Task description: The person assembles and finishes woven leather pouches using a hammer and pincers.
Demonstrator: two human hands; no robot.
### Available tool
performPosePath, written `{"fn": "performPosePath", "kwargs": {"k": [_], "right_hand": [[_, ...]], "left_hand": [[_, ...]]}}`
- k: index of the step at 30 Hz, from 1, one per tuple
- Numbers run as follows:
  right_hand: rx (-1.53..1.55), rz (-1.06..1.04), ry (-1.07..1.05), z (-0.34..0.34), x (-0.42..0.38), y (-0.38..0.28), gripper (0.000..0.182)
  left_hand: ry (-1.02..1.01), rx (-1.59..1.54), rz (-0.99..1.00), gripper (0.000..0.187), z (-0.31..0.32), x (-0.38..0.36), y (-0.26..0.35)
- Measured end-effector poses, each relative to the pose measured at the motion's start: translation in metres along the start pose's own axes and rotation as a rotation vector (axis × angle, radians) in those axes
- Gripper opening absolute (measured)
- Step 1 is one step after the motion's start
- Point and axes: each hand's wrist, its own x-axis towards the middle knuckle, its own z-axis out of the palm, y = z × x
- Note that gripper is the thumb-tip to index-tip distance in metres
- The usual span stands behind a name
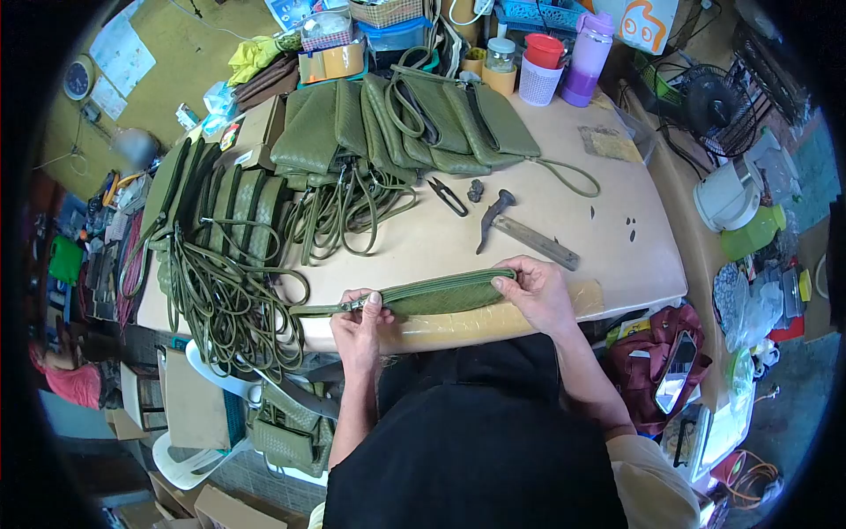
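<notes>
A green woven-textured zipper pouch [451,295] is stretched between my two hands at the table's front edge. My left hand [358,331] pinches its left end, where a small metal clasp and a green strap show. At the opposite end, my right hand [533,295] grips the top corner between thumb and fingers. Beyond the pouch lie a hammer [533,240] with a wooden handle and a pair of black thread snips [448,197]. A small dark metal piece [476,190] sits beside the snips.
More green pouches [397,123] are piled at the back. Another stack [220,203] stands left, its tangled straps [229,309] hanging over the edge. A purple bottle [588,60] and a white holder with a red cup [541,75] stand behind. A maroon bag [648,375] is at right.
</notes>
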Motion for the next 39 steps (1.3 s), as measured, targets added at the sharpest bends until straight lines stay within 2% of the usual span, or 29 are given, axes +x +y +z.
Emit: {"fn": "performPosePath", "kwargs": {"k": [2,3,5,6,7,8,9,10,11,12,13,15,17,19,20,21,22,24,25,26,28,29,31,35,36,37,39], "right_hand": [[0.085,-0.020,0.019,0.003,-0.001,-0.013,0.027],[0.085,-0.028,0.022,0.004,0.000,-0.018,0.027],[0.236,-0.145,0.037,0.007,0.000,-0.025,0.029],[0.237,-0.149,0.039,0.006,0.001,-0.028,0.029],[0.278,-0.188,0.012,0.004,0.003,-0.031,0.030],[0.321,-0.226,-0.018,0.002,0.006,-0.034,0.032],[0.324,-0.232,-0.020,-0.001,0.009,-0.042,0.032],[0.222,-0.366,-0.026,-0.007,0.011,-0.057,0.031],[0.118,-0.498,-0.029,-0.012,0.013,-0.075,0.031],[-0.116,-0.546,-0.102,-0.018,0.011,-0.102,0.027],[-0.115,-0.544,-0.103,-0.018,0.017,-0.119,0.027],[-0.370,-0.777,-0.566,0.000,0.031,-0.142,0.030],[-0.225,-0.673,-0.850,0.037,0.045,-0.145,0.035],[0.215,-0.430,-0.851,0.062,0.060,-0.115,0.041],[0.268,-0.243,-0.771,0.061,0.063,-0.105,0.045],[0.328,-0.230,-0.669,0.059,0.073,-0.082,0.041],[0.275,-0.318,-0.466,0.054,0.091,-0.056,0.029],[-0.548,-0.458,0.100,0.024,0.115,-0.030,0.020],[-0.751,-0.576,0.234,0.001,0.131,-0.009,0.015],[-0.872,-0.472,0.273,-0.014,0.139,-0.003,0.015],[-0.900,-0.312,0.277,-0.020,0.152,0.005,0.018],[-0.895,-0.315,0.256,-0.015,0.156,0.005,0.018],[-1.094,-0.064,0.168,0.000,0.156,-0.020,0.025],[-1.124,-0.070,0.062,0.000,0.175,-0.021,0.025],[-1.092,-0.349,0.198,0.002,0.169,-0.019,0.017],[-1.084,-0.350,0.190,0.007,0.164,-0.016,0.017],[-0.342,-0.442,0.261,0.015,0.146,-0.025,0.014]], "left_hand": [[0.044,-0.001,0.137,0.060,0.002,-0.001,-0.002],[0.040,0.000,0.146,0.060,0.000,-0.002,-0.001],[0.073,0.433,0.483,0.055,-0.009,-0.008,0.002],[0.010,0.726,0.393,0.065,-0.014,-0.022,0.022],[-0.065,0.941,0.159,0.065,-0.019,-0.037,0.037],[-0.212,1.249,-0.004,0.056,-0.018,-0.051,0.066],[-0.300,1.226,0.209,0.052,-0.033,-0.065,0.070],[-0.403,1.132,0.111,0.047,-0.036,-0.082,0.095],[-0.528,0.923,0.216,0.045,-0.044,-0.093,0.112],[-0.516,0.825,0.383,0.051,-0.046,-0.095,0.121],[-0.502,0.722,0.544,0.062,-0.045,-0.093,0.128],[-0.126,0.431,0.839,0.092,0.010,-0.076,0.130],[-0.308,0.360,0.934,0.108,0.022,-0.027,0.113],[-0.510,-0.018,0.774,0.099,0.022,0.003,0.093],[-0.505,0.049,0.538,0.082,0.008,0.014,0.076],[-0.501,0.180,0.392,0.067,0.000,0.023,0.063],[-0.475,0.360,0.469,0.058,-0.002,0.034,0.040],[-0.392,0.155,0.372,0.041,0.014,0.020,0.024],[-0.329,0.048,0.357,0.036,0.015,0.018,0.014],[-0.305,0.051,0.352,0.036,0.014,0.014,0.013],[-0.344,0.100,0.402,0.029,0.017,0.012,0.017],[-0.324,0.099,0.395,0.029,0.020,0.008,0.021],[-0.301,0.224,0.318,0.028,0.026,0.002,0.034],[-0.270,0.219,0.301,0.029,0.024,0.004,0.035],[-0.264,0.207,0.265,0.032,0.021,0.006,0.032],[-0.255,0.211,0.261,0.032,0.019,0.007,0.028],[-0.276,-0.026,0.319,0.036,0.019,0.011,0.018]]}}
